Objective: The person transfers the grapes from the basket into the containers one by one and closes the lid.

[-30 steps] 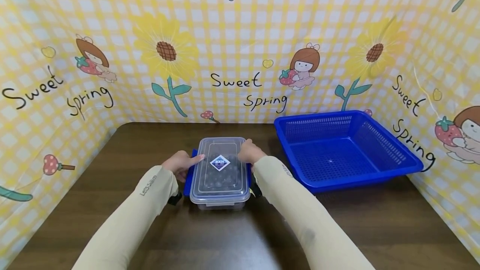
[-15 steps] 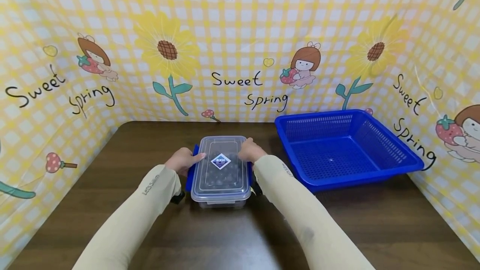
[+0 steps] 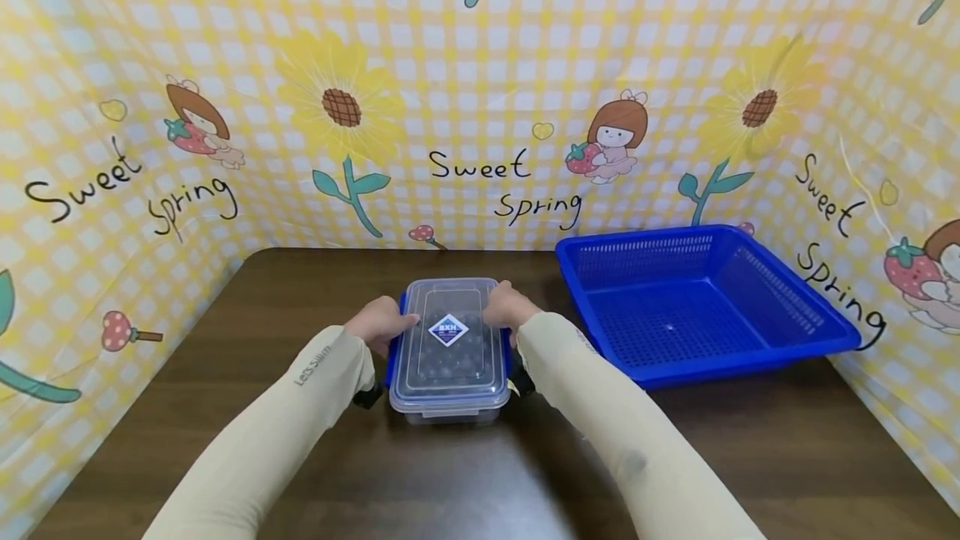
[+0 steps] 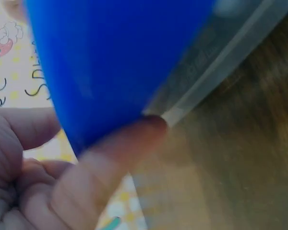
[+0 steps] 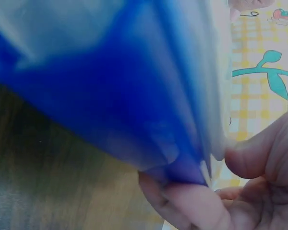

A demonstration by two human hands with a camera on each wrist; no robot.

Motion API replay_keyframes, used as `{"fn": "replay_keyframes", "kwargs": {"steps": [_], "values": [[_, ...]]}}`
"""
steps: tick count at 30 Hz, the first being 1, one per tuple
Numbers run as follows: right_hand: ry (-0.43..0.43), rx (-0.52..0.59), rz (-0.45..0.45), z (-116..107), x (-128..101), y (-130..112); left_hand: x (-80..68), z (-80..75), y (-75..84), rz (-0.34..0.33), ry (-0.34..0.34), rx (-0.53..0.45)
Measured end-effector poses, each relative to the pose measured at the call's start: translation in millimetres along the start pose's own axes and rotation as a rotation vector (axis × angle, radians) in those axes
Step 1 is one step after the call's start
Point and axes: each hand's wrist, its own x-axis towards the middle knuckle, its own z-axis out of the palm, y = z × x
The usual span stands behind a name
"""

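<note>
A clear plastic food container (image 3: 450, 369) with a diamond-shaped label on its lid rests on the brown table. Small round shapes show dimly through the lid. My left hand (image 3: 377, 323) holds the left side, thumb on the lid's edge and fingers by the blue side latch (image 3: 396, 340). My right hand (image 3: 510, 305) grips the opposite side near the far corner. Seen from the left wrist, fingers press the lower edge of the blue latch (image 4: 105, 72) against the container wall. From the right wrist, thumb and fingers close around the other blue latch (image 5: 110, 100), which is blurred.
A blue perforated plastic basket (image 3: 810, 348) stands to the right of the container, at the back of the brown table (image 3: 315, 473). A yellow checked cloth (image 3: 480, 48) with printed sunflowers hangs around the back and both sides.
The left blue latch sits closer to the container's side than before. Both hands keep their hold; the whole view has shifted slightly.
</note>
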Motion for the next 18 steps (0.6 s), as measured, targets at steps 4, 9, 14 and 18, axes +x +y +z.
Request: {"fn": "replay_keyframes", "kwargs": {"steps": [4,9,14,18], "values": [[0.007,0.001,-0.01,-2.9,-2.1,3.4,-1.2,-0.8,3.3,0.018,0.006,0.04],[0.009,0.004,-0.038,-7.1,-1.3,3.3,-1.7,-4.8,7.9,0.019,0.018,0.09],[0.005,-0.075,-0.022,-12.1,-1.0,2.9,1.2,-6.3,8.2,0.071,0.013,0.107],[-0.103,-0.192,-0.061,-30.4,-6.1,7.1,2.0,-14.4,10.7,0.135,0.019,0.243]]}}
